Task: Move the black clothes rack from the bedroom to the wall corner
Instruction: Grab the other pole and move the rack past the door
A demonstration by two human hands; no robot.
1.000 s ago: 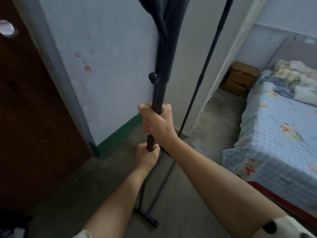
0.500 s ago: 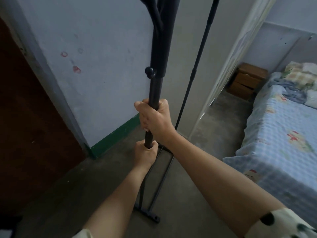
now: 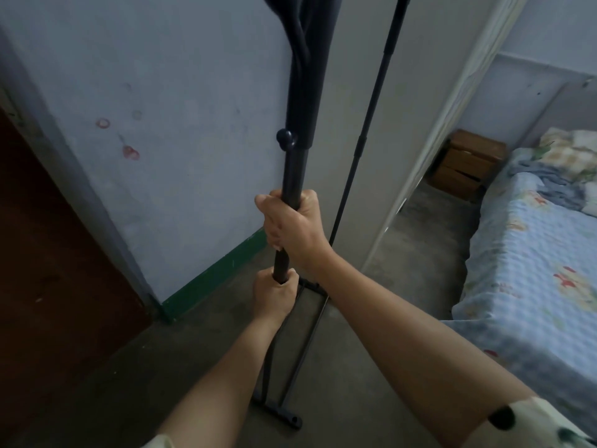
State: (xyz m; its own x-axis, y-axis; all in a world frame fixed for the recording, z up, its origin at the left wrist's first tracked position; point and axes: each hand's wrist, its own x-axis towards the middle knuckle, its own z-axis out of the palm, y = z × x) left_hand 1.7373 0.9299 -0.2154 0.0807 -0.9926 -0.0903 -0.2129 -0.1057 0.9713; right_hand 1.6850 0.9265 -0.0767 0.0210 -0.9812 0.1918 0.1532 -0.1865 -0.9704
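Observation:
The black clothes rack (image 3: 292, 171) stands upright in front of me, close to a pale blue wall. Both my hands grip its near vertical post. My right hand (image 3: 292, 226) is wrapped around the post higher up, and my left hand (image 3: 274, 294) holds it just below. A dark garment (image 3: 310, 59) hangs over the top of the post. The rack's far post (image 3: 371, 111) rises to the right. Its base bar (image 3: 277, 412) sits low over the concrete floor; I cannot tell whether it touches.
A pale blue wall (image 3: 181, 124) with a green skirting faces me. A dark brown door (image 3: 48, 253) is on the left. A white door frame (image 3: 452, 108) opens to the bedroom, where a bed (image 3: 533, 253) and wooden drawers (image 3: 465, 166) stand at the right.
The door on the left takes up less of the view. The wall marks and the rack have shifted slightly. Both hands keep their grip on the post.

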